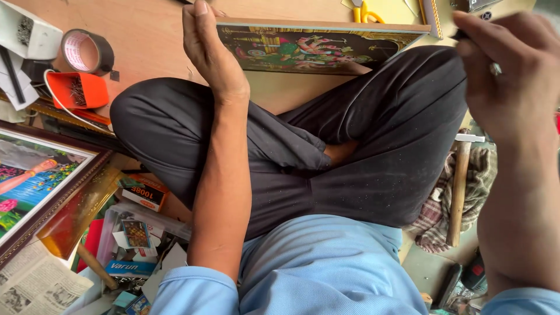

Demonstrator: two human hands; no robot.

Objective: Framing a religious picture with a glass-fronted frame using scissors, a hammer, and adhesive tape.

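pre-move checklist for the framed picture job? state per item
1. Left hand steadying the framed picture at its left end: ok.
2. Picture lies flat on the board, its near edge hidden by the knees: ok.
3. Right hand grips a small dark tool: ok; its kind, cannot tell.
4. Hammer lies on the checked cloth under the right forearm: ok.
5. Orange tray of nails beside the tape roll: ok.
6. Picture's right end clear of the right hand: cannot tell.
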